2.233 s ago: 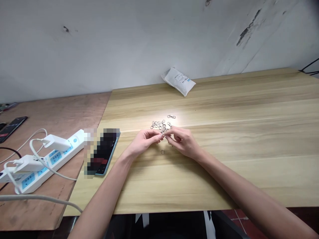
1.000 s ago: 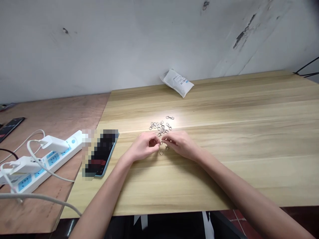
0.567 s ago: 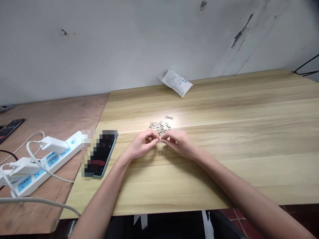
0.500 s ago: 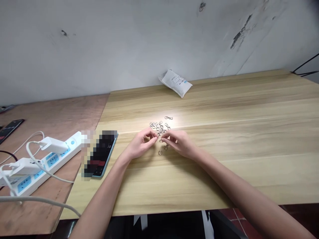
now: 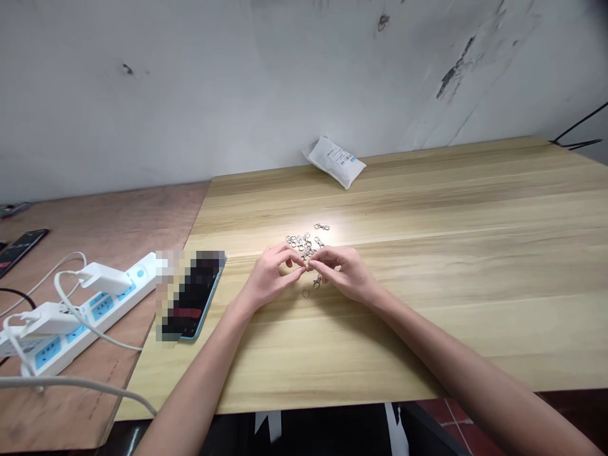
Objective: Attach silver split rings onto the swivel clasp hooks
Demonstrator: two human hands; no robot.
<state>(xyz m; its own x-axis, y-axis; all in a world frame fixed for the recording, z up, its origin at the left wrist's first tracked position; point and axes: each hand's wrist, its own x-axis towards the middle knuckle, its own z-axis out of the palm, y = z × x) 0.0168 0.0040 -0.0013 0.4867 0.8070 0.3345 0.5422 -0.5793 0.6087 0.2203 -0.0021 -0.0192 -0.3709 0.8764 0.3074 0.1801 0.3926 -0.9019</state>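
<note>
My left hand and my right hand meet fingertip to fingertip low over the table. Both are closed in a pinch on a small metal key ring, mostly covered by the fingers. A swivel clasp shows just under my right hand; whether it hangs from the fingers or lies on the wood I cannot tell. Nearer to me lies a loose key ring. Just beyond the fingertips is a small heap of silver swivel clasps with rings, and one more clasp lies apart behind them.
A white plastic packet lies at the back against the wall. Left of my hands is a phone, partly pixelated. A white power strip with chargers and cables sits on the lower brown board; another phone lies far left.
My left fingertips have moved slightly right and now meet the right ones at the small ring. The view has shifted a little; the heap, packet and phones stay put.
</note>
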